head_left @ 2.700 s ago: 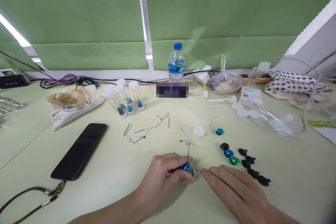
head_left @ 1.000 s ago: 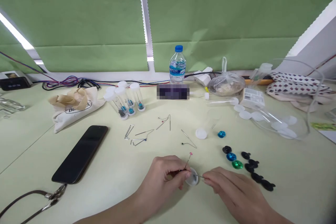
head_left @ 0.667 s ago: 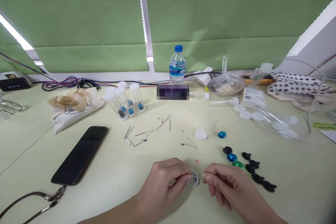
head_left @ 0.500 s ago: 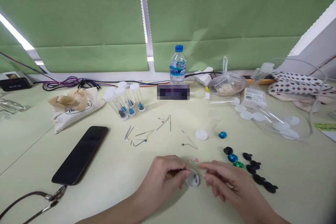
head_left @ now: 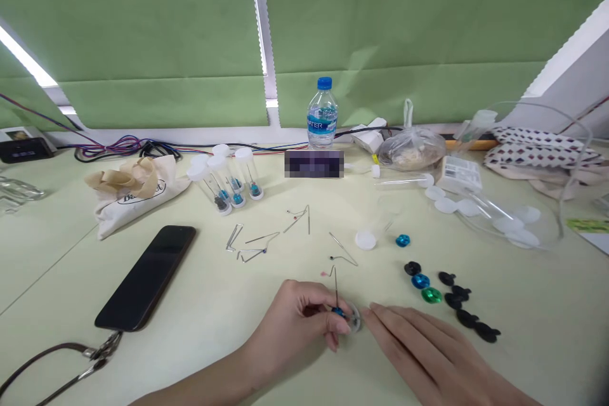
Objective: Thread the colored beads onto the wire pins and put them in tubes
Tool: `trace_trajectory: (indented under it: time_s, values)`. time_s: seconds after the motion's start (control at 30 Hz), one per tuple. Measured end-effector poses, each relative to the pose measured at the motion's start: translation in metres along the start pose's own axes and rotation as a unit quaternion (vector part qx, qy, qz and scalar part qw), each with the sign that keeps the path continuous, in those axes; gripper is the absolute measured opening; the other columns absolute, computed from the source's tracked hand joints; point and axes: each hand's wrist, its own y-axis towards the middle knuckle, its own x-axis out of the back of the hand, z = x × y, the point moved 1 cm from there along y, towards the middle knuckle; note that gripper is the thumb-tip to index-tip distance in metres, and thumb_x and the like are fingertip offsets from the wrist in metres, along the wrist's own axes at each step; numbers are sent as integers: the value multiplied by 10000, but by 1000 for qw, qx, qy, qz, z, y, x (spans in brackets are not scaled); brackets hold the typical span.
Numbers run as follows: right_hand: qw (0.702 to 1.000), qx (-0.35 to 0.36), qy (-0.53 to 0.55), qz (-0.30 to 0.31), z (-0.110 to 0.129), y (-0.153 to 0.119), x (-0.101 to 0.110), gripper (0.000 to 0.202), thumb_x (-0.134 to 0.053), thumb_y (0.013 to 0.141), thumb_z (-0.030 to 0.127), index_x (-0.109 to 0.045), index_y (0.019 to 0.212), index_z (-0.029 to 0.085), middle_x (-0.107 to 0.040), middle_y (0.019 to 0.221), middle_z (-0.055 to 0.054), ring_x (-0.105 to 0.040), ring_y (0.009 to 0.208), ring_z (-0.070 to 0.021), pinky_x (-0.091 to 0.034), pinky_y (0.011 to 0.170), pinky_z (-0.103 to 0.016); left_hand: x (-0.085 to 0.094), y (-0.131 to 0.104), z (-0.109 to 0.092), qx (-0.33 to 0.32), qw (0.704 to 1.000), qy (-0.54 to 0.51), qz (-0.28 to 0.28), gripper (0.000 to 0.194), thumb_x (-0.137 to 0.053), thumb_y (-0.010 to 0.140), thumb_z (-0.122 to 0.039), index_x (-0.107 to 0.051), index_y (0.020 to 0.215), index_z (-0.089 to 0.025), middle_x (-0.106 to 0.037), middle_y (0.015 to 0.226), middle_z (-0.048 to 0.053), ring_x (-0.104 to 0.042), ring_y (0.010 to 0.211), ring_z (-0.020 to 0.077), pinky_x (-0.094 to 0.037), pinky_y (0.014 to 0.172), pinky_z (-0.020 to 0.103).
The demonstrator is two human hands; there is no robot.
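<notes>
Low over the front of the table, my left hand [head_left: 304, 330] pinches a small shiny blue piece [head_left: 338, 312] between thumb and fingers. A thin bent metal wire [head_left: 335, 285] stands upright from it, with a small pink tip [head_left: 324, 274]. Against these fingertips is a whitish round cap [head_left: 355, 318], seen edge-on and partly covered. My right hand [head_left: 419, 346] lies just right of the cap with its fingers stretched out; no object shows in it, and its underside is hidden. A white cap [head_left: 365, 240] with a transparent tube lies beyond the hands.
Right of centre are a blue piece [head_left: 403, 240], a green piece [head_left: 431, 295] and several black pieces [head_left: 467, 318]. Bent wires [head_left: 261, 250] lie left of centre. Capped tubes [head_left: 244, 174], a water bottle [head_left: 322, 117], a phone [head_left: 147, 276] and a cloth pouch [head_left: 137, 193] stand or lie around.
The wire with the pink tip now points up from the blue piece at my left fingers. The cap has turned edge-on. My right hand's fingers have gone from bent to straight.
</notes>
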Motion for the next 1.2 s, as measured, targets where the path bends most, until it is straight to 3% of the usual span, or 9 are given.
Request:
trace_trajectory:
  time_s: [0.2, 0.4, 0.6, 0.67, 0.83, 0.9, 0.97, 1.13, 1.2]
  values:
    - [997, -47, 55, -16, 2, -4, -1, 419, -272, 944, 75, -606, 1198, 75, -717, 1030, -139, -650, 950, -239, -511, 817, -365, -1, -2, 2, -7, 1000, 17, -21, 134, -713, 686, -131, -741, 816, -133, -676, 666, 19, -573, 525, 100, -506, 577, 247]
    - [982, -100, 155, 32, -2, -6, -6, 398, -330, 934, 105, -563, 1257, 117, -700, 957, -110, -656, 865, -191, -536, 725, -280, -3, -4, -1, -35, 998, 41, -21, 88, -706, 704, -133, -716, 790, -150, -676, 715, 14, -578, 588, 104, -504, 600, 239]
    - [936, -193, 293, 28, -6, 14, -7, 313, -370, 959, 149, -681, 929, 173, -592, 635, -9, -537, 494, -117, -436, 450, -219, -3, -5, -3, -69, 991, 110, -14, 70, -676, 734, -120, -710, 775, -166, -692, 794, 24, -573, 610, 110, -491, 613, 238]
    - [886, -260, 382, 36, -6, 20, -6, 300, -413, 958, 203, -687, 839, 185, -579, 619, 1, -541, 482, -107, -434, 444, -205, -3, -5, -5, -88, 982, 167, -12, 86, -655, 761, -119, -716, 788, -174, -683, 770, 18, -564, 612, 110, -468, 607, 227]
    - [648, -442, 606, 133, -6, 26, -10, 347, -523, 904, 370, -642, 648, 167, -507, 542, 39, -485, 416, -70, -392, 390, -167, -5, -8, -12, -165, 939, 301, -8, 114, -614, 831, -195, -724, 824, -170, -669, 720, 26, -540, 629, 116, -411, 599, 218]
    - [615, -456, 628, 139, -6, 27, -11, 340, -539, 894, 380, -658, 665, 159, -501, 514, 44, -486, 424, -74, -407, 404, -172, -5, -8, -13, -171, 932, 318, -16, 132, -597, 841, -212, -719, 822, -164, -671, 739, 34, -533, 631, 115, -401, 598, 218]
    - [648, -447, 606, 118, -8, 27, -12, 282, -530, 901, 363, -705, 803, 164, -576, 579, 16, -547, 473, -97, -458, 427, -190, -3, -6, -12, -143, 942, 301, -32, 147, -596, 838, -228, -706, 771, -157, -647, 696, 23, -511, 601, 107, -387, 573, 213]
    - [925, -249, 287, 12, -11, 13, -9, 368, -592, 888, 261, -592, 1250, 194, -710, 1044, -94, -688, 863, -211, -585, 729, -307, 8, 2, -13, -49, 985, 155, -55, 181, -628, 813, -301, -659, 728, -144, -563, 580, -13, -505, 546, 101, -398, 556, 218]
    - [980, -134, 149, -20, -8, 3, -8, 393, -513, 930, 171, -533, 1322, 150, -696, 1139, -116, -654, 1019, -241, -550, 848, -337, 9, 3, -13, -32, 990, 128, -52, 177, -650, 792, -302, -645, 715, -143, -564, 584, -14, -516, 535, 100, -402, 559, 224]
